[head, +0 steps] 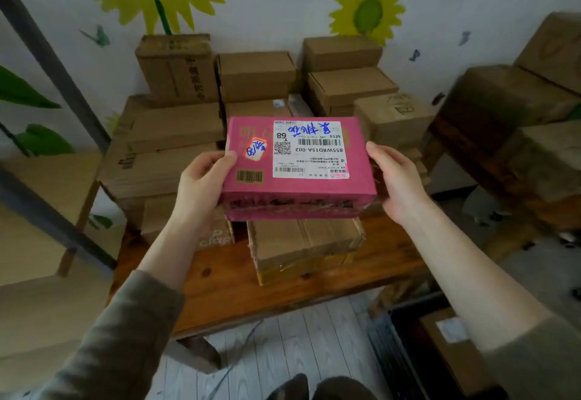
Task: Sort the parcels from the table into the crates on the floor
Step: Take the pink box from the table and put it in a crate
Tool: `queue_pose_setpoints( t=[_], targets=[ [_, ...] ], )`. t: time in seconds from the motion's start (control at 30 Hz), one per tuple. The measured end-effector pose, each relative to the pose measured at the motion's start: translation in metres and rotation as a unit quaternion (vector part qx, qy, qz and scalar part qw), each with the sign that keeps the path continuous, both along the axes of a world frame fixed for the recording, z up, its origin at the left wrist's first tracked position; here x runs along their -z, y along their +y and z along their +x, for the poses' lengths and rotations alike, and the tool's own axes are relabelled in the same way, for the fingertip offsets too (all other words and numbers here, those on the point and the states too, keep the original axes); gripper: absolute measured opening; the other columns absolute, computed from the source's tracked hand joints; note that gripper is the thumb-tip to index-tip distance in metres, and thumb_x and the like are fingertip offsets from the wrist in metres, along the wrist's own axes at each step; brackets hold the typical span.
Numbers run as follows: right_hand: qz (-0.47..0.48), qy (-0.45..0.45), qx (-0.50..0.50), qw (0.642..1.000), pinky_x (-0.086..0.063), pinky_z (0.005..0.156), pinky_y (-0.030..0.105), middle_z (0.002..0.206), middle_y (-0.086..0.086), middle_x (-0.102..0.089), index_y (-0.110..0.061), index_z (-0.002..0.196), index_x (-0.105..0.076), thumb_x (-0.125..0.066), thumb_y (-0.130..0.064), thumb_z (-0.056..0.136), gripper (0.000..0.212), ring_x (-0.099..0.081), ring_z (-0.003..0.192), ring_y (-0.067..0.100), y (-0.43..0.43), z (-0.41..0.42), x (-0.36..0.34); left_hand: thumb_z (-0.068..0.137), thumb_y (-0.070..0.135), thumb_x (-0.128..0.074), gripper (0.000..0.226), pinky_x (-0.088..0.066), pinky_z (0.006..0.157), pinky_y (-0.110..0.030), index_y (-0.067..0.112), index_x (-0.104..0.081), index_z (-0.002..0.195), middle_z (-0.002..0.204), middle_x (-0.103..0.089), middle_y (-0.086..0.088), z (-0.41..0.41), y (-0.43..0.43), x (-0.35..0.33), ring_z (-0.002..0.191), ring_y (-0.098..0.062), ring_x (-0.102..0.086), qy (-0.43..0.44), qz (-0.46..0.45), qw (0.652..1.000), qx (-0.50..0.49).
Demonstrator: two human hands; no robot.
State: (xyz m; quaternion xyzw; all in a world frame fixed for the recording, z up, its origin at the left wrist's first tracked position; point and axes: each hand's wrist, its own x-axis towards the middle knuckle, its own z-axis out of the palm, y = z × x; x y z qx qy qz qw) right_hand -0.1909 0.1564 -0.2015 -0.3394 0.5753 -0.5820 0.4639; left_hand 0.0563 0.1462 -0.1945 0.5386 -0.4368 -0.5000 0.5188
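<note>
Head view: the pink parcel (pixel 298 163) is held over the front of the wooden desk (pixel 283 286), directly above a taped brown carton (pixel 305 245). Contact between the two cannot be told. The left hand (pixel 201 179) is clamped on the left short end, with the thumb laid on the top face and the other fingers hidden underneath. The right hand (pixel 396 179) is wrapped round the right short end in the same way. The shape is a flat rectangular box of matte corrugated card, with clear tape wrinkled along the front edge. A smooth white shipping label (pixel 309 149) with blue handwriting is stuck on top. It is judged stiff and fairly light, and unlikely to slip on the bare card. Grip at the short ends looks adequate, and the taped edge and label are best avoided as slicker. Plain brown stacked cartons (pixel 176 135) are piled behind. A dark crate (pixel 393 346) is seen on the floor at lower right, with a labelled box (pixel 452 346) inside.
</note>
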Motion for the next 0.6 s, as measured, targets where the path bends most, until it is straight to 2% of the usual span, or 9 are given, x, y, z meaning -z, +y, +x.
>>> queue_pose_setpoints(
  t=[0.1,0.2,0.33,0.43,0.47,0.53,0.6],
  targets=[
    [0.010,-0.017,0.057,0.998,-0.055,0.084,0.035,0.098,0.001,-0.070,-0.024,0.094,-0.063,-0.056,-0.034,0.093,0.012,-0.068,0.092,0.017,0.039,-0.003,0.014,0.091,0.033,-0.057,0.008,-0.053,0.061,-0.023,0.025,-0.058,0.092,0.088,-0.068,0.000,-0.009,0.014,0.005,0.072,-0.009,-0.069,-0.003,0.005,0.999,0.051],
    [0.026,-0.030,0.120,0.992,-0.055,0.085,0.036,0.103,0.007,-0.070,-0.020,0.097,-0.063,-0.056,-0.032,0.093,0.015,-0.068,0.095,0.021,0.083,-0.017,0.030,0.090,0.031,-0.058,0.007,-0.056,0.068,-0.028,0.025,-0.059,0.093,0.090,-0.068,0.000,-0.030,0.028,0.014,0.077,-0.012,-0.069,-0.005,0.017,0.994,0.108],
    [0.037,-0.053,0.211,0.975,-0.056,0.067,0.030,0.092,0.006,-0.069,-0.015,0.097,-0.062,-0.056,-0.027,0.094,0.014,-0.069,0.082,0.018,0.139,-0.046,0.045,0.090,0.031,-0.058,0.003,-0.056,0.067,-0.026,0.028,-0.059,0.089,0.091,-0.068,-0.001,-0.074,0.047,0.029,0.073,-0.009,-0.069,-0.018,0.032,0.981,0.190],
    [0.046,-0.070,0.260,0.962,-0.055,0.081,0.040,0.096,0.009,-0.069,-0.015,0.097,-0.063,-0.056,-0.026,0.093,0.013,-0.067,0.090,0.026,0.173,-0.072,0.055,0.092,0.030,-0.056,0.004,-0.057,0.077,-0.033,0.029,-0.059,0.089,0.098,-0.069,-0.005,-0.110,0.061,0.039,0.085,-0.017,-0.069,-0.046,0.029,0.967,0.248],
    [0.049,-0.076,0.273,0.958,-0.054,0.081,0.040,0.095,0.009,-0.070,-0.015,0.096,-0.063,-0.056,-0.026,0.094,0.013,-0.067,0.088,0.026,0.182,-0.081,0.059,0.092,0.029,-0.056,0.004,-0.057,0.078,-0.035,0.028,-0.059,0.089,0.100,-0.068,-0.007,-0.123,0.065,0.042,0.087,-0.019,-0.068,-0.048,0.028,0.964,0.261],
    [0.053,-0.080,0.301,0.949,-0.055,0.065,0.029,0.080,0.000,-0.069,-0.017,0.091,-0.062,-0.055,-0.023,0.095,0.010,-0.066,0.070,0.014,0.199,-0.101,0.067,0.092,0.027,-0.056,0.003,-0.056,0.071,-0.030,0.025,-0.059,0.092,0.097,-0.067,-0.005,-0.150,0.073,0.050,0.082,-0.016,-0.068,-0.058,0.024,0.958,0.279],
    [0.063,-0.077,0.323,0.941,-0.048,0.053,0.020,0.072,-0.005,-0.065,-0.017,0.088,-0.061,-0.054,-0.022,0.095,0.011,-0.062,0.058,0.006,0.212,-0.124,0.076,0.093,0.026,-0.055,0.007,-0.055,0.065,-0.023,0.023,-0.059,0.097,0.093,-0.067,-0.002,-0.180,0.080,0.061,0.077,-0.010,-0.067,-0.075,0.014,0.952,0.296]
  ],
)
